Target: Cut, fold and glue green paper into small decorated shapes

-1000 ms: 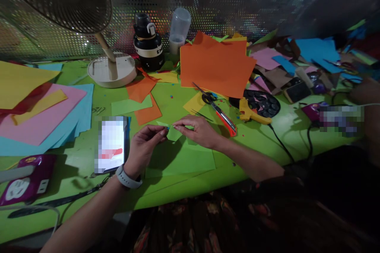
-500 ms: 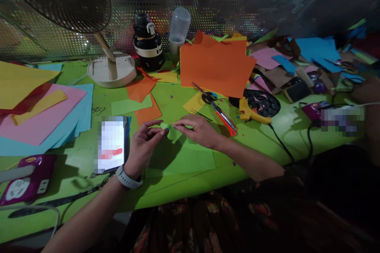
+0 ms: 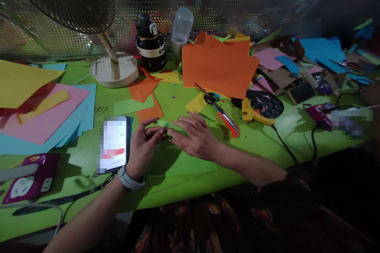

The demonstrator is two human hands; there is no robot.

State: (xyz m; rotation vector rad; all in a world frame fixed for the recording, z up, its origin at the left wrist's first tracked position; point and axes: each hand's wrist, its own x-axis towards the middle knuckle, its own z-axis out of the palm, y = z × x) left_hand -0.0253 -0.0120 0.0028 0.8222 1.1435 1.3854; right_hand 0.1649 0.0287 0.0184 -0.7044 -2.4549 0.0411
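Observation:
A small light-green piece of paper [image 3: 162, 123] is pinched between the thumb and fingers of my left hand [image 3: 144, 142], just above the table. My right hand [image 3: 196, 136] is beside it with its fingers spread; one fingertip comes close to the paper, and whether it touches I cannot tell. Under both hands lies a larger green paper sheet [image 3: 184, 166]. Beyond my right hand are tweezers [image 3: 204, 116], black-handled scissors [image 3: 210, 97] and an orange utility knife [image 3: 228, 122].
A lit phone [image 3: 114, 144] lies left of my left hand. Farther back stand a fan [image 3: 114, 69], a black bottle [image 3: 151, 49] and orange sheets [image 3: 218, 67]. On the right are a yellow glue gun [image 3: 255, 115] and a black tray [image 3: 265, 104]. Coloured paper [image 3: 63, 106] is stacked at left.
My right hand's fingers have gone from a pinch at the green paper to spread apart. My left hand still holds the piece, which now shows less. The view has shifted slightly.

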